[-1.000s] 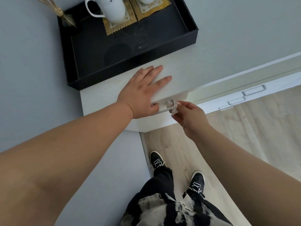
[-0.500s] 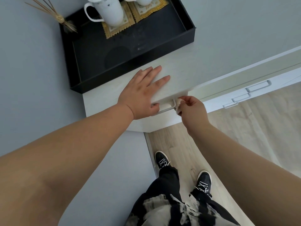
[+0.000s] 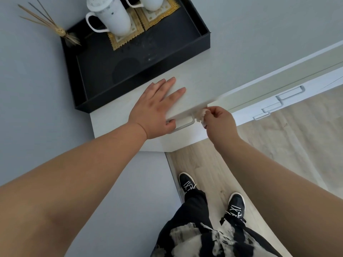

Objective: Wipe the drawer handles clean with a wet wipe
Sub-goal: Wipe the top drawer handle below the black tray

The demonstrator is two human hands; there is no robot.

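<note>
1. Landmark for all positions: the drawer handle [image 3: 183,124], a pale bar on the front of the top drawer, just under the cabinet top [image 3: 200,78].
2. The right hand [image 3: 220,125] sits at the right end of the handle and pinches a bunched white wipe [image 3: 201,116] between thumb and fingertips. The wipe touches the handle's right post; likely that end is being rubbed.
3. The left hand [image 3: 156,110] lies above the handle, palm flat on the cabinet top, fingers straight and spread, holding nothing. The thumb drops over the front edge near the handle's left end. Judged purpose: steadying the body and keeping the drawer from sliding while the wipe drags.
4. Three more handles [image 3: 289,93] show well to the right of the landmark, on a longer run of drawers; they appear untouched, so most of the task seems to remain.
5. Behind the handle, on the cabinet top, stands a black tray [image 3: 141,84] holding two white mugs [image 3: 111,17] on gold-edged mats.
6. Dried stalks [image 3: 55,28] lie at the tray's far left corner.
7. Surface: matte, pale wood-grain. Below the handle: light wood floor [image 3: 278,145], grey wall, the person's black shoes.
</note>
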